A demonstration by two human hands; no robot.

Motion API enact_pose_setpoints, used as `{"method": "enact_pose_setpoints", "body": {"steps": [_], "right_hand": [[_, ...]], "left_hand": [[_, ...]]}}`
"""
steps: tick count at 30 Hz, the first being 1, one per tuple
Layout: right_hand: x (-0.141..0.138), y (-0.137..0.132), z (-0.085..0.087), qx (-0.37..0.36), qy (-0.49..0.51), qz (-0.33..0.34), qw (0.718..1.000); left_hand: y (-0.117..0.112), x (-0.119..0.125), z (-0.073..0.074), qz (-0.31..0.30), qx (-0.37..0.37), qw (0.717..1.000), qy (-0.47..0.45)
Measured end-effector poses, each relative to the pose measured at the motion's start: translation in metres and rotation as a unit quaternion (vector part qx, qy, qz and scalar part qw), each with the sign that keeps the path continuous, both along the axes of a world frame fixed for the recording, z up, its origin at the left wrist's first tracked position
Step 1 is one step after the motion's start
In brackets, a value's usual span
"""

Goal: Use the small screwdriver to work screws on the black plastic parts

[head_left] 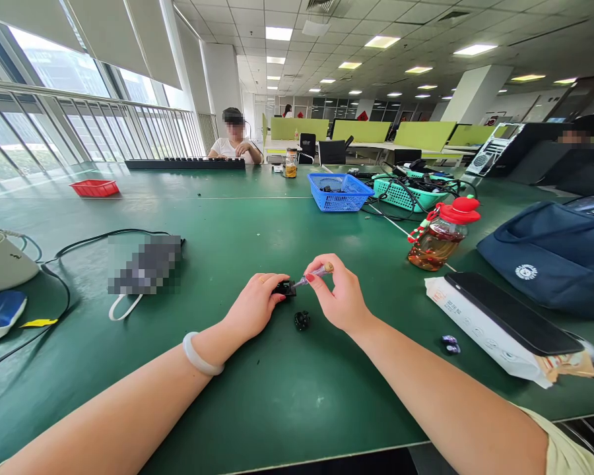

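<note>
My left hand (258, 300) is closed on a small black part (286, 288), pressing it against the green table (277, 389). Much of that part is hidden under my fingers, so its kind is unclear. Between the fingertips of my right hand (340, 293) is a small screwdriver (319, 272) with a clear purplish handle. It slants down to the left, and its tip meets or nearly meets the black part. Just below and between both hands lies another small dark lumpy piece (301, 320), touched by neither.
A blue basket (340, 201), a green basket (400, 196) of cables and a red-lidded bottle (438, 241) stand ahead to the right. A phone (512, 310) lies on a white packet near my right arm. A red tray (95, 189) sits far left. Another person (236, 142) sits opposite.
</note>
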State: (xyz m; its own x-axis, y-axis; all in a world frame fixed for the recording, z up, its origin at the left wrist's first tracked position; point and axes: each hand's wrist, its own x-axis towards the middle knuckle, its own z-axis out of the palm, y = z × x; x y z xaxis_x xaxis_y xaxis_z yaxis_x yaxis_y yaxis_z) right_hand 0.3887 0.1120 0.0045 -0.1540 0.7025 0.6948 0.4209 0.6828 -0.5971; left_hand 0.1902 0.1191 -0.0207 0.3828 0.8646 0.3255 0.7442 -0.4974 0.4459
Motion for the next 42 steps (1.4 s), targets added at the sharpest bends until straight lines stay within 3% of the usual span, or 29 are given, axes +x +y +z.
{"method": "enact_pose_setpoints", "body": {"steps": [6,9,12,16,21,24,27,32,42], "right_hand": [[0.007,-0.001,-0.001,0.053,0.093,-0.005,0.994],[0.009,0.000,-0.001,0.002,0.130,0.022,0.991],[0.009,0.002,0.000,-0.089,0.147,0.093,0.981],[0.006,0.001,0.000,-0.142,0.116,0.136,0.973],[0.006,0.005,-0.003,-0.111,0.106,0.077,0.985],[0.007,0.008,-0.003,-0.094,0.102,0.030,0.990],[0.007,0.008,-0.002,-0.080,0.107,0.007,0.991],[0.007,0.004,-0.001,-0.073,0.118,0.043,0.989],[0.004,0.004,-0.004,-0.154,0.131,0.121,0.972]], "left_hand": [[-0.007,-0.008,0.006,0.054,0.063,0.996,0.041],[-0.012,-0.013,0.008,0.112,0.053,0.987,0.104],[-0.015,-0.016,0.006,0.130,0.018,0.977,0.170],[-0.015,-0.012,0.002,0.111,0.023,0.977,0.180],[-0.013,-0.003,0.002,-0.028,0.015,0.992,0.118],[-0.012,-0.001,0.002,-0.066,-0.010,0.992,0.109],[-0.011,-0.003,0.001,-0.066,-0.020,0.994,0.087],[-0.008,-0.007,0.001,-0.039,-0.018,0.997,0.060],[-0.008,-0.005,0.001,-0.031,-0.042,0.997,0.059]]}}
